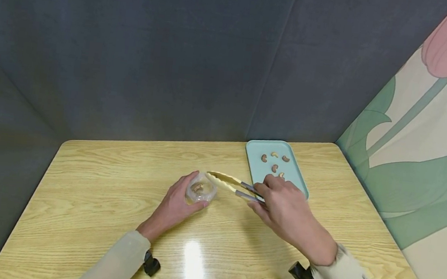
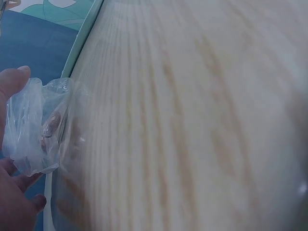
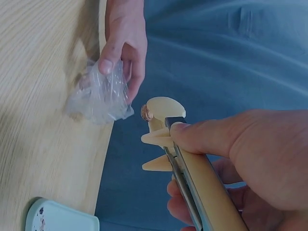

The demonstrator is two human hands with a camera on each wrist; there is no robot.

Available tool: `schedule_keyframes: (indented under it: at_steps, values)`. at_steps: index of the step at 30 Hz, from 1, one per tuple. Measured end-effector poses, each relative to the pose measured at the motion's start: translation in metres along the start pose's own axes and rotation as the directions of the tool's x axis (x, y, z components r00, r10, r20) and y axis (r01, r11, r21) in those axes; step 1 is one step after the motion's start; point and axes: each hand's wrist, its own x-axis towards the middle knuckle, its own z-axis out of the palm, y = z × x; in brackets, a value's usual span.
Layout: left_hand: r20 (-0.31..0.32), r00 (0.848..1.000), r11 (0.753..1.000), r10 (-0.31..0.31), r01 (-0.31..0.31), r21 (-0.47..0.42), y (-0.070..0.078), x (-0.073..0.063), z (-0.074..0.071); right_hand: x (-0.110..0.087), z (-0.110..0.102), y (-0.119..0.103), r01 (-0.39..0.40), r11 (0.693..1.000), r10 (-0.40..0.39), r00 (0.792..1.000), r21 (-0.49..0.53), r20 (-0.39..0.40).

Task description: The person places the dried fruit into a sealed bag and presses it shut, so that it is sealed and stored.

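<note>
My left hand (image 1: pixel 178 200) grips a clear plastic bag (image 1: pixel 202 189) around its sides, its mouth facing up. A few brown nuts (image 2: pixel 51 126) lie inside it. The right hand (image 1: pixel 287 207) holds a pair of tongs (image 1: pixel 232 183) with cream scalloped heads and metal arms. In the head view the tong tips reach the bag's upper rim. A brown cashew (image 3: pixel 146 113) shows at the tong tips in the right wrist view. To the right, several cashews (image 1: pixel 275 168) lie spread on a light blue tray (image 1: pixel 258 175), partly covered by the right hand.
The wooden table (image 1: pixel 111 191) carries everything, with a bright glare spot near its front. A dark curtain (image 1: pixel 154 59) hangs behind the far edge. A wall with a painted tulip (image 1: pixel 430 156) borders the right side.
</note>
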Motion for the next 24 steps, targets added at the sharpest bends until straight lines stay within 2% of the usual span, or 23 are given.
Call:
schedule_keyframes:
  at_steps: [10, 24]
  values:
    - [-0.003, 1.0, 1.0, -0.001, 0.001, 0.015, -0.001, 0.002, 0.001, 0.003, 0.006, -0.008, 0.016, 1.0, -0.016, 1.0, 0.003, 0.02]
    - [0.008, 1.0, 1.0, -0.003, 0.003, 0.009, -0.001, 0.001, 0.001, 0.006, 0.014, -0.008, 0.031, 0.999, -0.032, 0.999, 0.017, 0.037]
